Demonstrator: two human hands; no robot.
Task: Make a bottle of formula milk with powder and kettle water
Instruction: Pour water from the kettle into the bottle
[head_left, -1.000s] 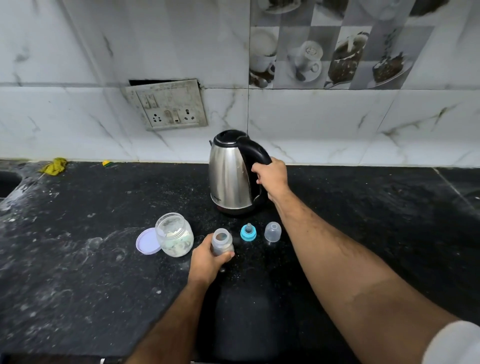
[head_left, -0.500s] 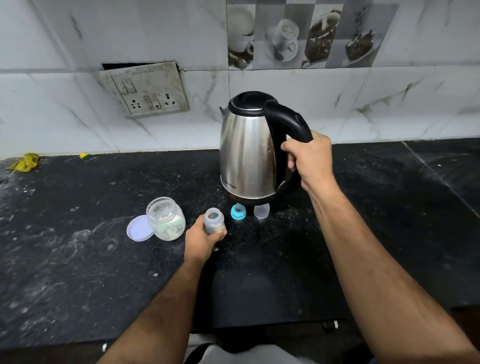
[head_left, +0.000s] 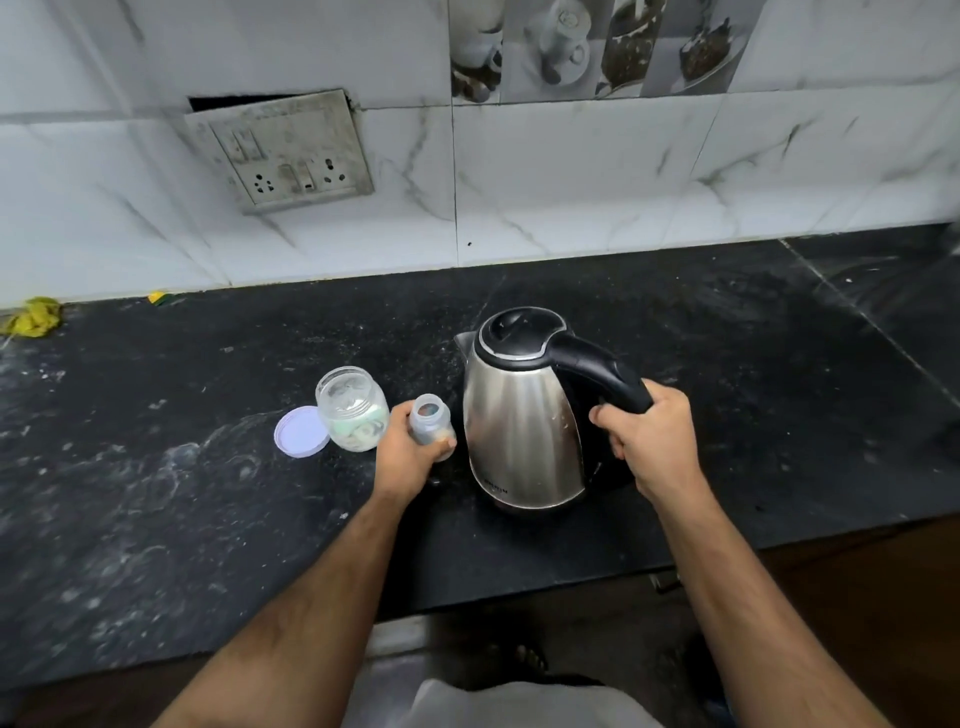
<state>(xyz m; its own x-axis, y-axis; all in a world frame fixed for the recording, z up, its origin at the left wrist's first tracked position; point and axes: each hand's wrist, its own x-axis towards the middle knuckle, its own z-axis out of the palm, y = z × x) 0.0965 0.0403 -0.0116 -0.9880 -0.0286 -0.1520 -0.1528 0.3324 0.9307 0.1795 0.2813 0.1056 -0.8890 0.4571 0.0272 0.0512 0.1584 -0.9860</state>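
My right hand grips the black handle of the steel kettle, which is upright, lid closed, spout toward the wall on the left side. Whether its base rests on the counter I cannot tell. Just left of it, my left hand holds the small clear baby bottle upright on the black counter, its mouth open. The open powder jar stands to the left of the bottle, with its pale lilac lid lying flat beside it. The bottle's teat and cap are hidden behind the kettle.
The black stone counter is dusted with white powder. A wall socket plate hangs loose on the tiled wall. A yellow cloth lies at the far left. The counter's front edge runs just below the kettle.
My right hand has carried the kettle from the back of the counter to right beside the bottle, now covering the teat and cap. My left hand stays on the bottle.
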